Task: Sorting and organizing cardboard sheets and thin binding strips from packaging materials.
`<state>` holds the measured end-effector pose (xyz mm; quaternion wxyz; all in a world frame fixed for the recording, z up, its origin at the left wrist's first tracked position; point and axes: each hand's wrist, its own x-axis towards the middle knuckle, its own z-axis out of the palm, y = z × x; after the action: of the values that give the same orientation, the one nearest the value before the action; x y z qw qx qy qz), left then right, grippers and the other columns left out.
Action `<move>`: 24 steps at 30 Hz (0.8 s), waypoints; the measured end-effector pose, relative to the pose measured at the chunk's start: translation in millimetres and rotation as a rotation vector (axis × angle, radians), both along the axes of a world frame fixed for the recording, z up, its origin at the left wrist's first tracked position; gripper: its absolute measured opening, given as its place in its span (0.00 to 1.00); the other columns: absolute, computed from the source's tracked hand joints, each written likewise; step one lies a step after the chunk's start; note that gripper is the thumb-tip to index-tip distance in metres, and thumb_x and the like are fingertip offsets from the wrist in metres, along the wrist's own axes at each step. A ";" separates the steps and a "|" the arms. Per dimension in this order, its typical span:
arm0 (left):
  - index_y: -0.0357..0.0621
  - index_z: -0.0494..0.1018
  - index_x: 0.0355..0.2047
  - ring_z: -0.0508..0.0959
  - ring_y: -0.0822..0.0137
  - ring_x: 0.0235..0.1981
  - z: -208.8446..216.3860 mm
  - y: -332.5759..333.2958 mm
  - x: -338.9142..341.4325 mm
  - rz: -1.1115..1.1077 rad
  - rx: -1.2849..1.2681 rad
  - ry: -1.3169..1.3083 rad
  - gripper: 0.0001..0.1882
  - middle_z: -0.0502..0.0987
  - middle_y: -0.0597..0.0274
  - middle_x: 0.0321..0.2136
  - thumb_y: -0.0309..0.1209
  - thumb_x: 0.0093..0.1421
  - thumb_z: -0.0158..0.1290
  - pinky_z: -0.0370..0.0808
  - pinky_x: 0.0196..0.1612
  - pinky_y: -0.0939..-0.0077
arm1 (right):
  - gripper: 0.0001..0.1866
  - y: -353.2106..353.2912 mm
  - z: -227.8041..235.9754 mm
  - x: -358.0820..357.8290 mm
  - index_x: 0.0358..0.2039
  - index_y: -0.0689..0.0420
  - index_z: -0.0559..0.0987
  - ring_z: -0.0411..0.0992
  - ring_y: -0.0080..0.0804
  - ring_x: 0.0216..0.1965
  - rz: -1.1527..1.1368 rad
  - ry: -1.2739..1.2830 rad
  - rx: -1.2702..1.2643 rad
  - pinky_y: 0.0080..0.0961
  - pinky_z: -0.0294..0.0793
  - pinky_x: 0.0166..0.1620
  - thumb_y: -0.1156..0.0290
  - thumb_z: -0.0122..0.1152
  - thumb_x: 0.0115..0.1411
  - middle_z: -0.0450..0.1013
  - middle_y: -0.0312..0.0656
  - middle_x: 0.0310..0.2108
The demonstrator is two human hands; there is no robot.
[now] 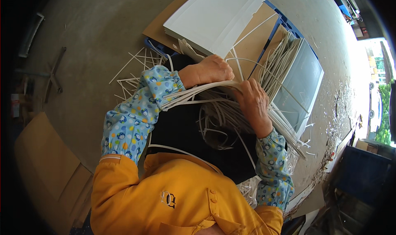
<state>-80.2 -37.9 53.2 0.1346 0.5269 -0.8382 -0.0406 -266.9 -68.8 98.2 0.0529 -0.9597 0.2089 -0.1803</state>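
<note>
My right hand [253, 103] is wrapped round a bundle of thin white strips [198, 90]. The bundle arches over my lap and its left ends lie against my left sleeve. Beside it, my left hand [208, 71] is closed in a fist, just above the arched strips. Whatever it grips, if anything, is hidden by its fingers. A flat white scrap [189, 50] sticks out next to that fist. More loose strips hang below the bundle over the black cloth [173, 129] on my lap.
Ahead, a stack of white sheets [214, 18] lies on brown cardboard over a blue pallet [286, 22]. To the right, a pile of strips [280, 57] rests against a grey-white stack [299, 84]. Scattered strips [132, 76] lie left. Cardboard [49, 164] stands lower left, a dark blue bin [363, 169] right.
</note>
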 end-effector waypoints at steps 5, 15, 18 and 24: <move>0.47 0.70 0.17 0.76 0.63 0.28 1.7 -2.3 -0.9 -0.002 -0.055 -0.079 0.07 0.73 0.64 0.20 0.34 0.48 0.47 0.73 0.28 0.70 | 0.08 -0.7 -10.6 3.5 0.21 0.56 0.66 0.65 0.36 0.26 0.023 -0.086 -0.044 0.30 0.64 0.28 0.72 0.58 0.46 0.62 0.40 0.23; 0.49 0.70 0.17 0.77 0.61 0.29 2.6 4.8 0.3 -0.034 -0.073 -0.030 0.05 0.75 0.63 0.20 0.32 0.46 0.47 0.73 0.30 0.71 | 0.07 1.0 -13.6 2.9 0.17 0.55 0.66 0.63 0.33 0.23 0.146 -0.158 -0.097 0.28 0.64 0.26 0.77 0.55 0.38 0.60 0.37 0.19; 0.48 0.69 0.17 0.76 0.63 0.28 -0.3 6.9 0.5 -0.043 -0.085 -0.031 0.05 0.73 0.64 0.19 0.31 0.46 0.47 0.73 0.29 0.72 | 0.06 1.5 -14.3 3.1 0.16 0.55 0.66 0.63 0.33 0.22 0.164 -0.176 -0.082 0.28 0.63 0.25 0.78 0.54 0.39 0.60 0.37 0.19; 0.49 0.69 0.17 0.75 0.66 0.29 -4.5 6.7 0.4 -0.043 -0.117 -0.017 0.05 0.71 0.68 0.19 0.31 0.47 0.47 0.71 0.28 0.74 | 0.06 -0.6 -15.4 0.9 0.18 0.56 0.66 0.64 0.35 0.24 0.141 -0.119 -0.017 0.29 0.64 0.27 0.78 0.54 0.39 0.60 0.39 0.20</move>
<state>-79.8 -31.2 48.6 0.1571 0.5002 -0.8515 0.0099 -266.0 -69.5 82.7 0.0698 -0.9600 0.1356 -0.2348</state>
